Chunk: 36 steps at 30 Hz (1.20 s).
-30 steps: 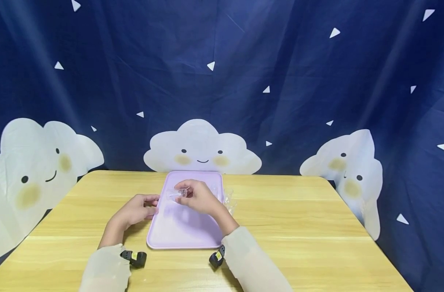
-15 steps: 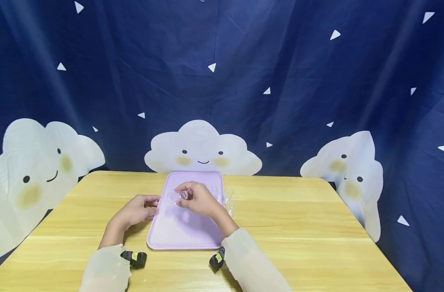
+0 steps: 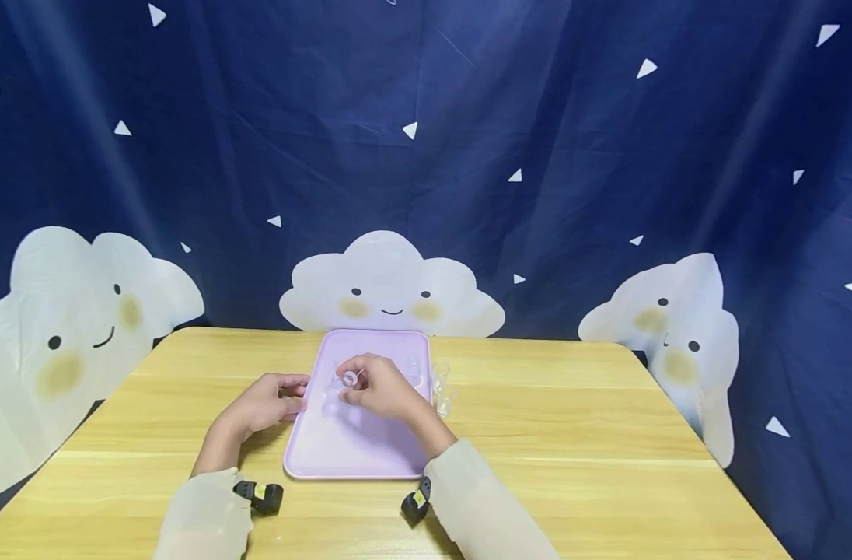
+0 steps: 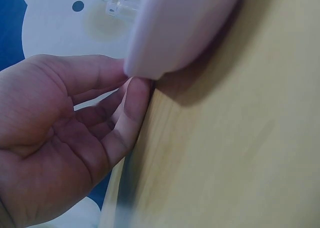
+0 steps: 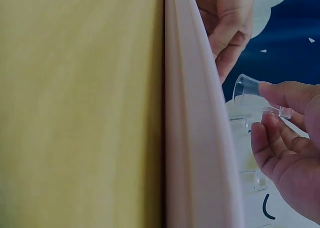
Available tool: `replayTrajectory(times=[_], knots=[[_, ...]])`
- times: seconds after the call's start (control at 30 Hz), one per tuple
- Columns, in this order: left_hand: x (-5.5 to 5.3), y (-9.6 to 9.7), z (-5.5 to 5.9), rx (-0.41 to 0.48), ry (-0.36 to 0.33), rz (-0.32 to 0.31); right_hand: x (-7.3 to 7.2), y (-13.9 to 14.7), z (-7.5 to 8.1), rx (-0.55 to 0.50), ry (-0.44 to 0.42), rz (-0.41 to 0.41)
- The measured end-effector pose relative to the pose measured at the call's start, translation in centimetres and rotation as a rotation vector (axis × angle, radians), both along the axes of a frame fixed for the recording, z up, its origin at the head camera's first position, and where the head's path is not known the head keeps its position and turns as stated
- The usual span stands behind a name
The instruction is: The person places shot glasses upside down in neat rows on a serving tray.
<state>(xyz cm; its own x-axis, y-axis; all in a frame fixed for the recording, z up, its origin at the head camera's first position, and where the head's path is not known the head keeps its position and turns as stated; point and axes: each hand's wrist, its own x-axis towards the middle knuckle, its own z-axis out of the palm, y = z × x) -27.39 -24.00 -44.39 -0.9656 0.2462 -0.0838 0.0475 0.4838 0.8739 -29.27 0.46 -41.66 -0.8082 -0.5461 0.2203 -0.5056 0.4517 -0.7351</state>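
A pale purple tray (image 3: 356, 455) lies on the wooden table. My left hand (image 3: 261, 403) is at its left edge; in the left wrist view, the fingers and thumb meet at the tray's rim (image 4: 136, 62) and grip it. Over the tray's far left part, my right hand (image 3: 385, 385) pinches a small clear cup (image 3: 350, 379) between thumb and fingers. In the right wrist view this cup (image 5: 244, 90) is tilted, its flared mouth facing away from the palm. Another clear cup (image 3: 413, 365) stands on the tray beyond the right hand.
Several clear pieces like the cup (image 3: 441, 389) sit on the table (image 3: 573, 420) just right of the tray. Behind the table's far edge hangs a dark blue curtain (image 3: 342, 117) printed with clouds and triangles.
My right hand has turned the clear cup from lying sideways to pointing more downward, and has lowered slightly. The left hand stays at the tray's edge.
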Motion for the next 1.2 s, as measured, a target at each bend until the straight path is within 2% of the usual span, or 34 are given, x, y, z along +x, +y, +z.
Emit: replayTrajectory(times=[0.3, 0.77, 1.2], knots=[[0.0, 0.0, -0.2, -0.001, 0.003, 0.002, 0.2, -0.5, -0.4, 0.025, -0.003, 0.004], [-0.1, -0.1, -0.2, 0.002, 0.003, 0.003, 0.3, -0.9, -1.1, -0.014, -0.095, 0.010], [0.0, 0.1, -0.2, 0.002, 0.003, 0.011, 0.2, -1.2, -1.6, 0.000, -0.098, 0.022]])
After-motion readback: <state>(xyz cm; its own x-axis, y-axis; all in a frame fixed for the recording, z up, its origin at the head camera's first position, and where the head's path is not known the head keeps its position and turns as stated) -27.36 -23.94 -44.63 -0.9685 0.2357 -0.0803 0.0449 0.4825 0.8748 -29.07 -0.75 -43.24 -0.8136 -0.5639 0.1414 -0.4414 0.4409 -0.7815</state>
